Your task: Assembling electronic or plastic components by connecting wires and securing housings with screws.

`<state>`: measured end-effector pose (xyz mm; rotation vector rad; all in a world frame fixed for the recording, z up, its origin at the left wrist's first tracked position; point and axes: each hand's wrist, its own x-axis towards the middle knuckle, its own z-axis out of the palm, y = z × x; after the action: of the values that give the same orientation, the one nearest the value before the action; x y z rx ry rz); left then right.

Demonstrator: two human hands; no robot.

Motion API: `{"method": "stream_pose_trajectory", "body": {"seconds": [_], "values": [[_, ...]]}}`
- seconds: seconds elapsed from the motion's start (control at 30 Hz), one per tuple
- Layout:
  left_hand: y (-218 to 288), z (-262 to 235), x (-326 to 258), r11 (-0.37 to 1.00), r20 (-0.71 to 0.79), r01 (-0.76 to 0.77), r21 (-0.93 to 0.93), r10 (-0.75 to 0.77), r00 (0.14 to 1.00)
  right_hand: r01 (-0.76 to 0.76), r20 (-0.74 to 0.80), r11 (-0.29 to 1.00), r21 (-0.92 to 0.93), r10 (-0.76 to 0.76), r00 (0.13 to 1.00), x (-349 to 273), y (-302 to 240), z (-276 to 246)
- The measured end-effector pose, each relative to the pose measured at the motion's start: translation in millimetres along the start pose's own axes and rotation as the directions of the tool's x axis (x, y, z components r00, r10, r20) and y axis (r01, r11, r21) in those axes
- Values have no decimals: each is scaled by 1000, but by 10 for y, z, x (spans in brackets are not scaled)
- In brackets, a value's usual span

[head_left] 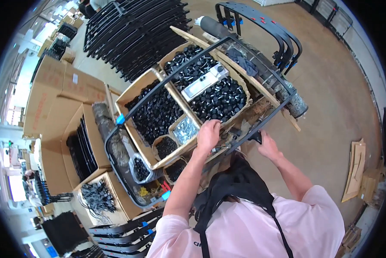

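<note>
My left hand (209,134) is at the near edge of a cardboard box (141,142), its fingers curled together beside the black parts. What they pinch, if anything, is hidden. The box holds many black round-headed screws (154,112) and a small carton of silvery hardware (185,130). My right hand (269,146) is closed around a black handle (256,136) just outside a black tubular frame (146,106); the rest of that tool cannot be made out. The frame lies tilted across the boxes, with a blue clip (120,119) on its left side.
A white-and-grey case (205,82) lies on the screws. Padded rolls (297,104) flank the boxes. Stacked black frames (132,34) stand at the far side, more (122,238) at lower left. An open carton (57,159) and a box of cables (99,198) are left.
</note>
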<state>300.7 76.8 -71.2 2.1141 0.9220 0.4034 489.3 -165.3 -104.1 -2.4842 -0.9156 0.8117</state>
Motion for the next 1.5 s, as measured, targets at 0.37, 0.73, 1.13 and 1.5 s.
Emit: {"method": "stream_pose_trajectory", "body": {"seconds": [0.37,0.73,1.13,1.5], "values": [[-486,855,1206,831,173,208,516,-338,925,-37,42,991,-130,43,998,1602,368,305],[-363,314,1551,996,124,87,-15,-84,989,296,640,949,-109,-161,751,796,-421,-1063],[397,199,3486,952,-102,-68,-298,39,994,422,424,665,-616,-171,889,2428,-1106,220],[292,489,4808,966,-138,-171,-196,145,980,533,177,838,113,-545,819,1993,-1063,-977]]}}
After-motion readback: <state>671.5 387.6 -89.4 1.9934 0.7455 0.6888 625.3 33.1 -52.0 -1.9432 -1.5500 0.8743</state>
